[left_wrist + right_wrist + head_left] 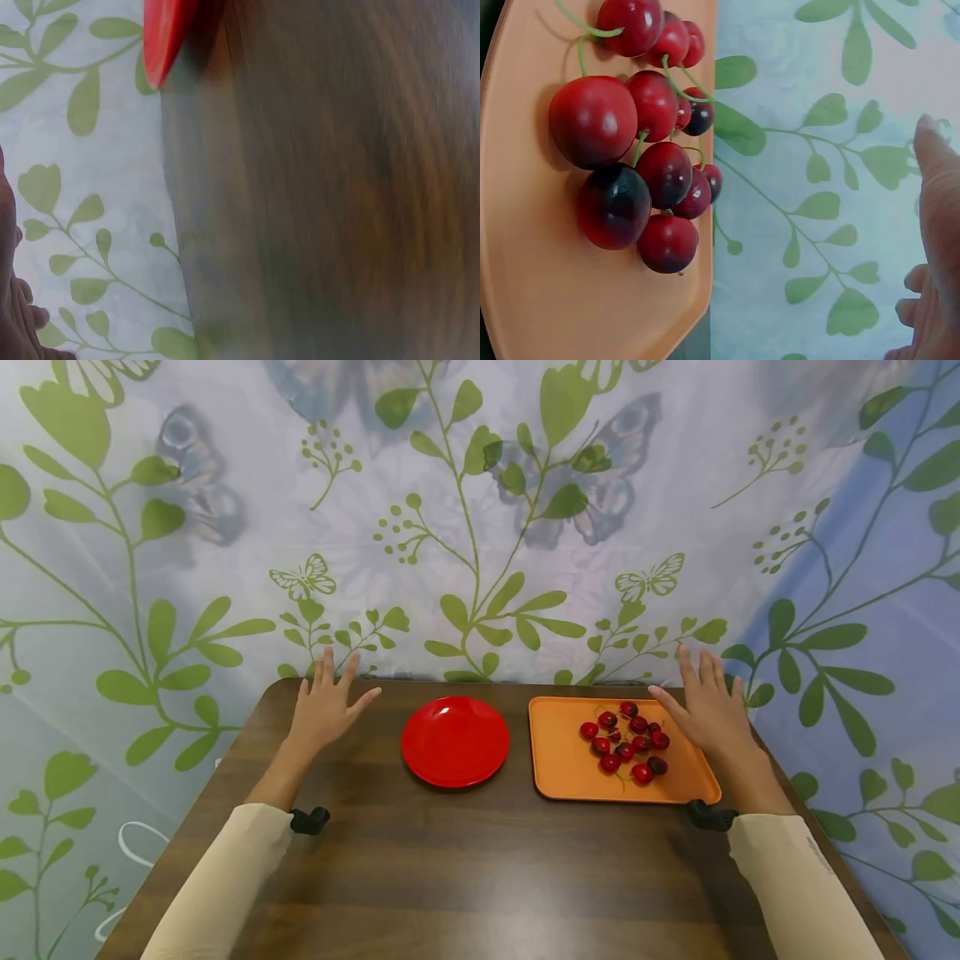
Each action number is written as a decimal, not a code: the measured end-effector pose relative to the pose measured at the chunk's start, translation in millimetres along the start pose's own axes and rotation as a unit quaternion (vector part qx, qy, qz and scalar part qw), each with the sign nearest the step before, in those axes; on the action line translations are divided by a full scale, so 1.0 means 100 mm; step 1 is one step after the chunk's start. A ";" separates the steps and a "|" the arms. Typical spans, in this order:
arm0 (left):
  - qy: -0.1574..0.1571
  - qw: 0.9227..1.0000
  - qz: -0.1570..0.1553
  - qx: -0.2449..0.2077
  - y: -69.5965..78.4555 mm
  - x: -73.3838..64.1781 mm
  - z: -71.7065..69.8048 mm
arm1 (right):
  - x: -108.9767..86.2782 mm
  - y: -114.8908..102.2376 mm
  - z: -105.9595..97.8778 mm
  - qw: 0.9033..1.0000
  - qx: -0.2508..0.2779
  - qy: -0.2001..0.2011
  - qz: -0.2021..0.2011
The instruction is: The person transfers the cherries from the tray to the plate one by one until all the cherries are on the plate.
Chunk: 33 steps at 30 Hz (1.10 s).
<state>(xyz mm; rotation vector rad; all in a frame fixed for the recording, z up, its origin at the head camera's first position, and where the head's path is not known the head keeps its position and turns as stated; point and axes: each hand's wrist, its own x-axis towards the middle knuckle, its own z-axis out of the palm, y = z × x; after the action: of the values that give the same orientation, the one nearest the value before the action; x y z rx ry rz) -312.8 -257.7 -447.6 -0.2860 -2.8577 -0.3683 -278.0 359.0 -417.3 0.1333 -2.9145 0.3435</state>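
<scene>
Both hands are held over the table with fingers spread and nothing in them. In the head view my left hand [324, 710] is at the table's left side, left of a round red plate [455, 742]. My right hand [711, 710] hovers by the right end of an orange rectangular tray [555, 768], overlapping its edge in this view. Several dark red cherries [625, 750], some with green stems, lie in a cluster on that tray. The right wrist view shows the cherries [592, 124] close up, with the thumb side of my hand at the right edge.
The dark brown wooden table [465, 877] reaches back to a hanging cloth [420, 568] printed with green leaves and butterflies. Black straps with small mounts [310, 820] sit on both wrists. A white cable loop [135, 843] shows beyond the table's left edge.
</scene>
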 end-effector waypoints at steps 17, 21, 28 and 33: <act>-0.027 0.991 -0.018 -0.128 0.26 -0.18 0.34 | -0.29 0.09 0.06 0.999 0.040 -0.008 0.022; -0.043 0.985 -0.017 -0.166 0.32 -0.20 0.43 | -0.36 0.12 0.13 0.999 0.039 -0.005 0.024; -0.048 0.973 -0.020 -0.223 0.40 -0.21 0.54 | -0.40 0.19 0.27 0.998 0.058 -0.006 0.029; -0.050 0.966 -0.025 -0.253 0.44 -0.19 0.59 | -0.41 0.25 0.38 0.997 0.065 -0.004 0.027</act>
<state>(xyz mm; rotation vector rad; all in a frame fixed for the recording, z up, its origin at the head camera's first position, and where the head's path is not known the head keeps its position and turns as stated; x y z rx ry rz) -297.2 -202.9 -498.4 -0.3291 -2.8242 -1.1258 -247.8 376.6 -467.3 0.0762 -2.9078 0.5439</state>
